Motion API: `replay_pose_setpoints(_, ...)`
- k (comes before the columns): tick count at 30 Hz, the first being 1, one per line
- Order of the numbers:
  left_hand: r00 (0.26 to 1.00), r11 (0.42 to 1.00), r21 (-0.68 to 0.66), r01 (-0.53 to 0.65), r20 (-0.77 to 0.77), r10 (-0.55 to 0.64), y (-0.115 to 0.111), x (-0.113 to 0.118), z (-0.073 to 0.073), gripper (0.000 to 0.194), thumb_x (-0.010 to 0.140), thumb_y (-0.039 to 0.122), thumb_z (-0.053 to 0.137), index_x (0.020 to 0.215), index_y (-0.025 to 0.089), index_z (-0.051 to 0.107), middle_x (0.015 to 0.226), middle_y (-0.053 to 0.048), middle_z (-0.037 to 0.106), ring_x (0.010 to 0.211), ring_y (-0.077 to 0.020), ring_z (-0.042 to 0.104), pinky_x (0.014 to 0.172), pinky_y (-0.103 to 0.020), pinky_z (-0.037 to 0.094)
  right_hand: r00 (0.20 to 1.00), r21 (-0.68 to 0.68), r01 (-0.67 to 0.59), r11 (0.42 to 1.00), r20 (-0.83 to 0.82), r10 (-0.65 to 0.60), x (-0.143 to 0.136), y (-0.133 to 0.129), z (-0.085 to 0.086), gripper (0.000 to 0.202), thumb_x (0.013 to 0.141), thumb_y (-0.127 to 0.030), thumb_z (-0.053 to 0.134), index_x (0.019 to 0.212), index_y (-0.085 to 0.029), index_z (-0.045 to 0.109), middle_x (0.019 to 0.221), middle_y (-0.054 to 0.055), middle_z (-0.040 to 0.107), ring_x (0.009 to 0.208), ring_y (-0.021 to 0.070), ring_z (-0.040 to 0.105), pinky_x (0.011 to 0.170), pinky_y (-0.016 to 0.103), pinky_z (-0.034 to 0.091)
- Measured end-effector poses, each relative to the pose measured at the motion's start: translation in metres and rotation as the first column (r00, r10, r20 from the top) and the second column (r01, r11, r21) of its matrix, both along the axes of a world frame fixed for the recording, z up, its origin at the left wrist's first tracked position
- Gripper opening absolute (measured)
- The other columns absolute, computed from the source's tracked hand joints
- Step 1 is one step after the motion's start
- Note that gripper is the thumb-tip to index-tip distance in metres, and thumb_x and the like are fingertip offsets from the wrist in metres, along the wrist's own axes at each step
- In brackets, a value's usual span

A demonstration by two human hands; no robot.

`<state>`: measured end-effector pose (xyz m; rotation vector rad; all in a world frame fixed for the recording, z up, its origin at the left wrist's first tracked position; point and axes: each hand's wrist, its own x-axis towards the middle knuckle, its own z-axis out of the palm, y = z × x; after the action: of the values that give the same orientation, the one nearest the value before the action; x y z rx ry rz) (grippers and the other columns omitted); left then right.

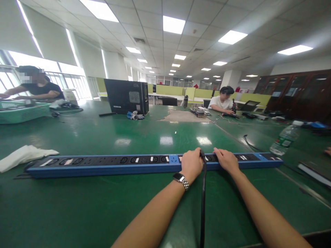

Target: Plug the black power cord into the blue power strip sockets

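Observation:
A long blue and black power strip [103, 168] lies across the green table [90, 206], its sockets facing up. My left hand [192, 163], with a watch at the wrist, is closed on the plug end of a black cable [203, 206] at the strip, right of a blue socket. The cable hangs down toward the near table edge. Just to the right, my right hand [227, 160] rests on the strip, its fingers bent over the far side; whether anything is under them is hidden.
White cloth [26, 155] lies by the strip's left end. A bottle [286, 137] stands near the right end. Farther back are a black computer case [126, 96], gloves [136, 115] and a green basket [26, 112]. Two people sit at the table, far left and back right.

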<state>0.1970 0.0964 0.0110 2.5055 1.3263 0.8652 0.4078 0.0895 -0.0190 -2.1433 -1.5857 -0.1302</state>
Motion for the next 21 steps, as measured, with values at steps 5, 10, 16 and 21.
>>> replay_pose_setpoints(5,0.997,0.996,0.023,0.082,0.003,-0.082,0.001,-0.001,-0.012,0.024,0.087,0.025,0.053,0.108,0.020,0.064,0.097,-0.012,0.071,0.096,-0.0263,0.065,0.085,-0.037,0.050,1.000,-0.018,0.017,1.000,-0.002,-0.017,-0.003,-0.002,0.002,0.056,0.095,-0.055,0.027,0.096,-0.025,0.074,0.102,0.007,0.072,0.093,0.0233,0.062,0.071,0.028,0.037)
replay_pose_setpoints(10,0.977,0.997,0.007,0.072,0.200,-0.072,0.003,0.001,-0.005,0.029,0.092,0.023,0.047,0.118,0.020,0.058,0.104,-0.009,0.071,0.097,-0.0214,0.065,0.085,-0.032,0.050,0.998,-0.015,0.060,0.998,0.034,-0.060,-0.007,-0.003,0.004,0.053,0.093,-0.056,0.032,0.094,-0.025,0.075,0.100,0.008,0.072,0.090,0.0233,0.062,0.067,0.029,0.036)
replay_pose_setpoints(16,0.778,0.990,0.053,-0.134,0.624,0.072,0.029,-0.080,0.032,0.031,0.091,0.033,0.049,0.115,0.016,0.060,0.099,-0.006,0.071,0.088,-0.0190,0.066,0.080,-0.028,0.050,0.997,0.008,0.075,0.997,0.033,-0.075,-0.006,-0.003,0.002,0.050,0.091,-0.055,0.035,0.097,-0.026,0.075,0.100,0.007,0.073,0.088,0.0238,0.063,0.065,0.029,0.037)
replay_pose_setpoints(21,0.826,0.940,0.007,-0.342,0.478,0.297,0.041,-0.204,0.012,0.031,0.085,0.038,0.052,0.108,0.020,0.062,0.087,-0.003,0.072,0.079,-0.0193,0.066,0.077,-0.029,0.050,0.995,-0.002,0.092,0.996,0.034,-0.092,-0.006,-0.003,0.001,0.050,0.090,-0.057,0.036,0.098,-0.027,0.075,0.101,0.007,0.072,0.090,0.0264,0.063,0.066,0.032,0.037)
